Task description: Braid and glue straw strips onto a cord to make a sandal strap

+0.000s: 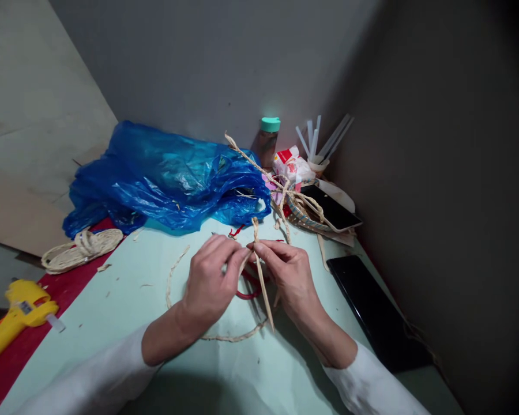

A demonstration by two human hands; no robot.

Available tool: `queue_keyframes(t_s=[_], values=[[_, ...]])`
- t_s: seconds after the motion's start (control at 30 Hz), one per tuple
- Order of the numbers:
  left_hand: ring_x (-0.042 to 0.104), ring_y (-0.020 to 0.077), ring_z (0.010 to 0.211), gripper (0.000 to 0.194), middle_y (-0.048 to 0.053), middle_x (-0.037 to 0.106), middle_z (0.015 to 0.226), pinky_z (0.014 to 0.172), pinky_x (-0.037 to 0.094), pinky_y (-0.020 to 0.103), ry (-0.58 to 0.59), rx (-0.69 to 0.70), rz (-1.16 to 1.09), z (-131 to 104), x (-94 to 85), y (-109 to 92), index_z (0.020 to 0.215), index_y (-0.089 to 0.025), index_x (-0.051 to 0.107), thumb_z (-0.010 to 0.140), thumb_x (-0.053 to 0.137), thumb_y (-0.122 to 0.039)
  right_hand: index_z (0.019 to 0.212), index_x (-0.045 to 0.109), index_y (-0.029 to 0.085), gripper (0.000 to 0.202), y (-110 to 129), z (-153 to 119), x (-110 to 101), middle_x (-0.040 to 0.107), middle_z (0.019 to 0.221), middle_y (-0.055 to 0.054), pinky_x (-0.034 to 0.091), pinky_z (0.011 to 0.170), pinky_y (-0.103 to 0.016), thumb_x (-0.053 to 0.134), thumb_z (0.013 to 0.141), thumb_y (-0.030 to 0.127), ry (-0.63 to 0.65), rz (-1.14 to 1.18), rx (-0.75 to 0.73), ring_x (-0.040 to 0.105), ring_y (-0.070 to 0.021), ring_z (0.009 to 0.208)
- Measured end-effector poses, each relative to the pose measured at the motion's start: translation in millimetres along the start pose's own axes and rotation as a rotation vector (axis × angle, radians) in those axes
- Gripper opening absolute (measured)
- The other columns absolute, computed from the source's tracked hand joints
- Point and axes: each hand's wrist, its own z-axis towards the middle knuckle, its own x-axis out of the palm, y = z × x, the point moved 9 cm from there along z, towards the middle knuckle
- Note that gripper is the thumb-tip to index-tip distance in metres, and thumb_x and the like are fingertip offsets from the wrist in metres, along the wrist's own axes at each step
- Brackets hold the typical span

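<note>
A pale braided straw strand point(256, 230) stands up between my two hands, with loose flat ends hanging below toward me. My left hand point(214, 276) pinches the strand from the left, thumb and forefinger closed. From the right, my right hand point(288, 271) pinches it at the same spot, the fingertips nearly touching. Beneath the hands lie red-handled scissors point(248, 295), partly hidden. A thin twisted cord point(236, 338) curves over the pale green table top point(125, 305) around them.
Behind lie a blue plastic bag point(168, 178), a green-capped jar point(268, 141), glue sticks in a cup point(318, 164) and straw braids. A black phone point(372, 305) is at the right. At the left are a small woven sandal point(82, 251) and a yellow glue gun point(21, 311).
</note>
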Motion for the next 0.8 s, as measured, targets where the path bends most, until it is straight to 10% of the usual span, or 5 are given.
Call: queue_keyframes(t_s=[0.27,0.5,0.8], values=[[0.027,0.0049,0.048,0.029,-0.006,0.041,0.066,0.045,0.019,0.019,0.393,-0.545,-0.969,-8,49.9,26,0.109,-0.017,0.060,0.092,0.055,-0.040,0.092,0.079,0.017,0.021,17,-10,13,0.074,0.077,-0.004,0.050,0.073,-0.029,0.065,0.085,0.032,0.064,-0.030,-0.073,0.066,-0.0188,0.076],[0.029,0.0059,0.047,0.033,-0.005,0.045,0.056,0.043,0.018,0.020,0.271,-0.579,-0.817,-4,34.7,39,0.101,-0.013,0.073,0.080,0.067,-0.038,0.107,0.075,0.022,0.027,24,-14,16,0.076,0.101,-0.006,0.050,0.077,-0.031,0.052,0.093,0.026,0.112,-0.305,-0.183,0.068,-0.0211,0.085],[0.057,0.0138,0.065,0.019,0.003,0.069,0.071,0.062,0.044,0.023,0.076,-0.492,-0.512,1,17.6,43,0.076,-0.013,0.074,0.077,0.068,-0.031,0.079,0.065,0.017,0.020,40,-25,21,0.069,0.071,-0.005,0.039,0.061,-0.028,0.051,0.093,0.023,-0.022,-0.830,-0.458,0.061,-0.0169,0.061]])
